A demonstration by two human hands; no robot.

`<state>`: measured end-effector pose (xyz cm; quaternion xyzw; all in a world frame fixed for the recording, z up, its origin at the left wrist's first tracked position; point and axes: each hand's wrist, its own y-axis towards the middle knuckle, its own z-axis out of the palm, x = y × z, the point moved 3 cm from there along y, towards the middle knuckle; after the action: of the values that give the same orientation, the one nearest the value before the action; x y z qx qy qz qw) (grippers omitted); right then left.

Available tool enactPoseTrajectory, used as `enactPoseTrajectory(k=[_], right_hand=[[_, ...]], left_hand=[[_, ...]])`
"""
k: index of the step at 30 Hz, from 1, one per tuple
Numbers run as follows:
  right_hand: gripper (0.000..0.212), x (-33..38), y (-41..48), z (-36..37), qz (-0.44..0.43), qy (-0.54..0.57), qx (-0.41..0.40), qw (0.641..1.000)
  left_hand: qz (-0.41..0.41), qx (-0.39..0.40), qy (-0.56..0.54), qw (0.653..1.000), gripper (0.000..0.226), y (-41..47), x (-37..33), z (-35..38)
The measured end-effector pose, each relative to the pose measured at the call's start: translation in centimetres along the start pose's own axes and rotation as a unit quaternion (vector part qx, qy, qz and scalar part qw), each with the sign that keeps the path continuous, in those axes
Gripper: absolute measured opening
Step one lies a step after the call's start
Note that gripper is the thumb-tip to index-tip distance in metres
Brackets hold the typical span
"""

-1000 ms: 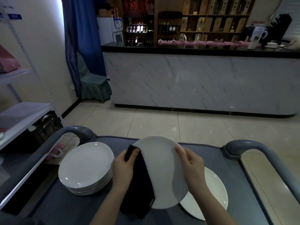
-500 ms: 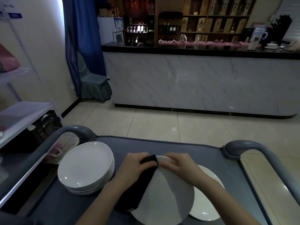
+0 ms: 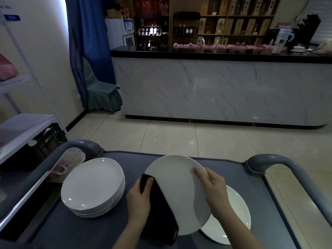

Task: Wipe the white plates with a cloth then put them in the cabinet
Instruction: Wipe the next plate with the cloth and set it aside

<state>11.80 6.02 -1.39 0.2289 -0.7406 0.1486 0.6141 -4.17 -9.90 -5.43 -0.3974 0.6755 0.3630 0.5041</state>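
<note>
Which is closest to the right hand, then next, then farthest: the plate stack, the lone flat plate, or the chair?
1. Lone flat plate, just below the right hand.
2. Plate stack, across the cart on the left.
3. Chair, far back on the left.

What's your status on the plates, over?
Left hand grips dark cloth on tilted plate; right hand holds its rim. Stack on cart left, single plate underneath. Cabinet not in view.

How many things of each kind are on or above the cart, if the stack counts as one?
Stack of white plates: 1
Single white plates: 2 (held plate, flat plate)
Dark cloth: 1
Total: 4
</note>
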Motion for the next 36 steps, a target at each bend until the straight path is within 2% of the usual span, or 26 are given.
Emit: enactPoseTrajectory(k=[2,6,8,10,11,12,14,17,19,22,24,26,30,32,34,36], right_hand=[[0.027,-0.2,0.0,-0.4,0.004,-0.008,-0.003,1.0],[0.021,0.4,0.6,-1.3,-0.011,-0.015,0.002,1.0],[0.024,0.8,0.8,-0.8,-0.033,-0.055,0.041,0.997],[0.031,0.9,0.7,-0.1,-0.057,-0.107,0.088,0.989],[0.032,1.0,0.7,0.2,-0.068,-0.121,0.101,0.985],[0.03,1.1,0.7,0.2,-0.076,-0.123,0.104,0.984],[0.027,1.5,0.9,0.0,-0.09,-0.113,0.095,0.985],[0.032,1.9,1.2,-0.3,-0.1,-0.091,0.068,0.989],[0.037,1.9,1.3,-0.4,-0.086,-0.07,0.034,0.993],[0.039,1.2,1.5,-0.7,-0.046,-0.022,-0.027,0.998],[0.038,0.7,1.4,-0.6,-0.033,-0.011,-0.043,0.998],[0.037,0.2,1.2,-0.8,-0.026,-0.013,-0.046,0.999],[0.033,-0.2,0.9,-1.5,-0.019,-0.02,-0.036,0.999],[0.031,0.1,0.6,-1.2,-0.032,-0.041,0.007,0.999],[0.035,0.4,0.5,-0.6,-0.054,-0.076,0.053,0.994],[0.036,0.8,0.6,-0.2,-0.066,-0.089,0.073,0.991]], left_hand=[[0.022,0.042,0.012,0.999,0.019,0.8,-0.9,0.1],[0.122,0.137,0.063,0.981,0.015,3.6,-4.9,0.4],[0.172,0.226,0.123,0.951,0.015,4.8,-6.9,1.2],[0.206,0.33,0.206,0.898,0.019,5.2,-8.1,2.5],[0.216,0.361,0.234,0.877,0.023,5.2,-8.2,3.0],[0.218,0.37,0.24,0.87,0.027,5.2,-8.1,3.2],[0.21,0.337,0.192,0.898,0.029,5.1,-7.6,3.1],[0.179,0.178,0.106,0.962,0.025,4.2,-5.6,1.7],[0.115,0.075,0.061,0.989,0.021,3.0,-3.6,0.7],[-0.034,-0.01,0.018,0.999,0.025,-0.3,-0.5,1.1],[-0.093,-0.039,0.007,0.995,0.029,-1.8,0.7,1.7],[-0.09,-0.027,-0.006,0.996,0.029,-1.5,0.5,1.7],[0.048,0.076,0.034,0.995,0.02,2.5,-3.0,1.0],[0.115,0.16,0.079,0.977,0.023,4.2,-5.2,1.4],[0.154,0.261,0.126,0.945,0.032,5.1,-6.5,2.3],[0.17,0.295,0.151,0.928,0.035,5.3,-6.6,2.7]])
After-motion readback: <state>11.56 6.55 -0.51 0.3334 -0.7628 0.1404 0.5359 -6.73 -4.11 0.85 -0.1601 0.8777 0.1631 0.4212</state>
